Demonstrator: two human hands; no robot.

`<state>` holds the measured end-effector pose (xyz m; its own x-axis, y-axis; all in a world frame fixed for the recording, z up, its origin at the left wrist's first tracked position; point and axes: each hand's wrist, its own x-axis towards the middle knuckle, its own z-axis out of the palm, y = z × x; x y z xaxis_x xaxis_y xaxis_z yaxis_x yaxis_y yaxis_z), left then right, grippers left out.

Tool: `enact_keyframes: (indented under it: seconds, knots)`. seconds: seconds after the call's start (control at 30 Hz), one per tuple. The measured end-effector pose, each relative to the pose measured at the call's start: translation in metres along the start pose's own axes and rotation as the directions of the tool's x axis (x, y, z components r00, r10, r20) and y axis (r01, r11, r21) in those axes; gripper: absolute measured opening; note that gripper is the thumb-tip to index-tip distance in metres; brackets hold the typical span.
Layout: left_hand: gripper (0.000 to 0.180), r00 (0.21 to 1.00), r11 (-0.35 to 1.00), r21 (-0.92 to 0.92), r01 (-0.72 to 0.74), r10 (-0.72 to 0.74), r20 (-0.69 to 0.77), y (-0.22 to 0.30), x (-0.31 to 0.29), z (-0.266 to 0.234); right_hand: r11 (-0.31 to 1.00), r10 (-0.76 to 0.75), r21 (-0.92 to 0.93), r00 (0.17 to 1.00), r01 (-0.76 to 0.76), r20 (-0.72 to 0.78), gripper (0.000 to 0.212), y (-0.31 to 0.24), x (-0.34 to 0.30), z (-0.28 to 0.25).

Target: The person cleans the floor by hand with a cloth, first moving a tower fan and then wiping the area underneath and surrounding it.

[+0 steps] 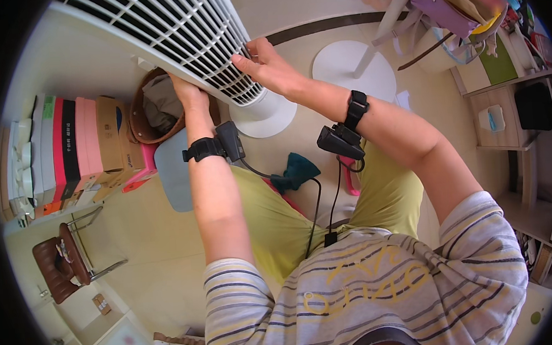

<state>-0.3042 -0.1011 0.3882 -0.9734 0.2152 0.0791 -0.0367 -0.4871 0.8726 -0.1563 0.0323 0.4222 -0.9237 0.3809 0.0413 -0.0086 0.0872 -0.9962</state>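
Observation:
A white tower fan [210, 41] with a slatted grille stands in front of me on its round base [264, 120]. My right hand [265, 65] holds its right side, with the thumb on the grille and the other fingers bent about the edge. Low on the left side, my left hand [190, 92] grips the housing; its fingers go out of sight behind the fan. Both wrists carry black straps with small black devices.
Left of the fan stand a brown basket [137, 117] with grey cloth, a blue-grey panel [173, 171] and stacked boxes [87, 135]. Right are a white round stand base [326, 63], hanging bags [442, 4] and wooden shelves [496, 92]. Cables and a teal cloth-like piece [298, 171] lie between my legs.

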Motion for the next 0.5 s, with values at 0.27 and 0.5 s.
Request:
enact_keyframes:
  seconds: [0.27,0.5]
  knots:
    - [0.045,0.993,0.999,0.003,0.033,-0.032,-0.117,0.0,0.0,-0.014,0.99,0.142,-0.034,0.973,-0.138,0.181,0.06,-0.022,0.007,-0.035]
    - [0.029,0.842,0.495,0.728,0.474,-0.496,-0.211,-0.016,-0.03,-0.085,0.934,0.354,0.036,0.934,-0.356,0.058,0.048,0.005,0.047,-0.085]
